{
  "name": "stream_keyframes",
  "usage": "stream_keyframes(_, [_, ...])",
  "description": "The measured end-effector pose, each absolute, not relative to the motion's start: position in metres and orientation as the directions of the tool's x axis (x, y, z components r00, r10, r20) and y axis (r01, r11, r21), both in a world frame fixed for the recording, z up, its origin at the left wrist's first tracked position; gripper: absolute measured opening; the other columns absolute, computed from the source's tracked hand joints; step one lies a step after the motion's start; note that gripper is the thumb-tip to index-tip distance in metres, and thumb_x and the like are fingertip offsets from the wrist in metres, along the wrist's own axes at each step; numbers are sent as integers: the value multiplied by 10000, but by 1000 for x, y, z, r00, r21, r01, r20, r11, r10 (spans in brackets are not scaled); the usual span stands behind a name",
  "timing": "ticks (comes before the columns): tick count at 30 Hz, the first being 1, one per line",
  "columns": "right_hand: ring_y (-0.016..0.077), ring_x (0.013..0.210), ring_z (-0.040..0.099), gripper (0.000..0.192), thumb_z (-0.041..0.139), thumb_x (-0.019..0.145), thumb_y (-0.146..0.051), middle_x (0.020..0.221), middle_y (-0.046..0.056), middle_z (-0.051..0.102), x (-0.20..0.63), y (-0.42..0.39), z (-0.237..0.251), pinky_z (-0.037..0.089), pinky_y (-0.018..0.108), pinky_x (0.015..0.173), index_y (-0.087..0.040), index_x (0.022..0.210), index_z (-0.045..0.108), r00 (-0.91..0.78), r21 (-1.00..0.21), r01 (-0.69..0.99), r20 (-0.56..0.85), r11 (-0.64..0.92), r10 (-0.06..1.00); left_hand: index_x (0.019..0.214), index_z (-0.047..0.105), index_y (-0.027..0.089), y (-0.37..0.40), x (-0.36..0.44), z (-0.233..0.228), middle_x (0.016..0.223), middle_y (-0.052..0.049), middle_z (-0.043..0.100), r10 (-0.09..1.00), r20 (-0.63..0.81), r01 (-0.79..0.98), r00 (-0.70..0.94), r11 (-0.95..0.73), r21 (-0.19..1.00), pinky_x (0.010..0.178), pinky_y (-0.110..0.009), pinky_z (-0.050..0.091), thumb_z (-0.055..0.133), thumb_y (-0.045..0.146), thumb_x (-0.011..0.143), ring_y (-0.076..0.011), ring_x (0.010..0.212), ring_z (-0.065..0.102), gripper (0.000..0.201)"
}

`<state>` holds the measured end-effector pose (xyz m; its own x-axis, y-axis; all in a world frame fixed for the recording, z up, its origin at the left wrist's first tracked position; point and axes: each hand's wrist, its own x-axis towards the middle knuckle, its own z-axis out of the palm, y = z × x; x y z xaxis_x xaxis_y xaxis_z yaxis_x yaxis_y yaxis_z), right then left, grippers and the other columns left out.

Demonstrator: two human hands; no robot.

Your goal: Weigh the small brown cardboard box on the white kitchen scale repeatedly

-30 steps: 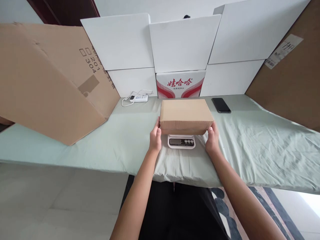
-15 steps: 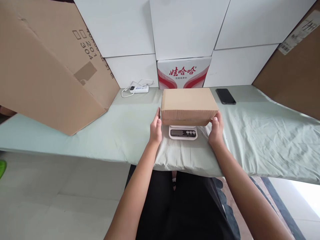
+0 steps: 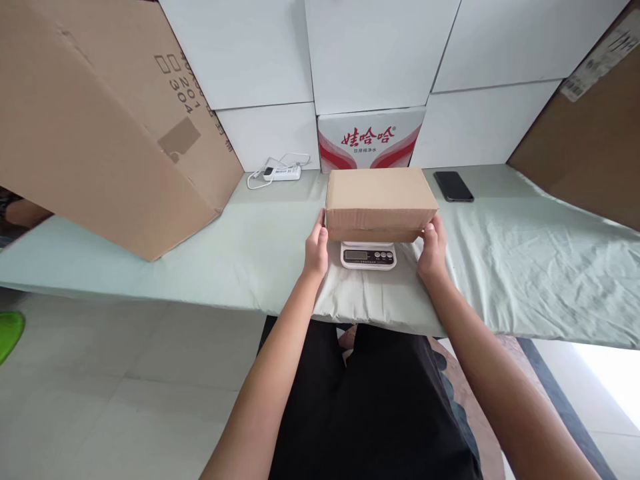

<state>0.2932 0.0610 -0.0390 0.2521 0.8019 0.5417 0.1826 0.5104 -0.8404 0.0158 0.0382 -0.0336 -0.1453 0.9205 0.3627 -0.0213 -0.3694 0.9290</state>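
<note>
A closed brown cardboard box [image 3: 383, 190] is held level between my two hands, over a white digital kitchen scale [image 3: 369, 257]. My left hand [image 3: 317, 248] lies along the box's left side, thumb at the front. At the right front corner, my right hand [image 3: 433, 248] grips the box, with the fingers partly behind and under it. Only the front of the scale shows, with its small display and round buttons. The box hides its platform, so I cannot tell whether the two touch.
Large cartons stand at left [image 3: 115, 133] and right [image 3: 590, 140] on the cloth-covered table [image 3: 260, 253]. At the back are white boxes, a red-and-white carton [image 3: 373, 139], a white power strip [image 3: 283, 173] with its cord and a black phone [image 3: 453, 186]. Part of another person's arm [image 3: 27, 213] shows far left.
The camera view has shifted slightly, so everything sits a little higher in the picture. My hands and the box keep almost the same place over the scale.
</note>
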Motion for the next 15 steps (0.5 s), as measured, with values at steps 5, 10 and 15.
stream_keyframes(5, [359,1438,644,570,505,1042,-727,1488,77,727,291,59,-35,585,592,1173,-344,1410,713,250,-838,177,546,516,800,1672,546,323,40,17,-32,1821,-31,460,920,362,-48,-147,-372,927,1445,-475,288,450,882,1001,-331,1752,316,879])
stream_keyframes(10, [400,1623,511,719,545,1025,-737,1673,92,601,286,50,-27,399,685,1348,-369,1641,525,210,-810,205,585,550,783,1643,582,309,33,21,-25,1794,-53,504,924,367,-30,-109,-372,928,1434,-498,314,451,862,1014,-346,1742,343,848])
stream_keyframes(15, [394,1599,550,782,621,1013,-683,1704,73,577,290,57,0,455,691,1315,-468,1712,344,110,-818,173,570,549,814,1617,597,334,47,16,-1,1771,-34,540,913,398,-40,-87,-402,915,1448,-507,278,434,889,1002,-341,1743,343,845])
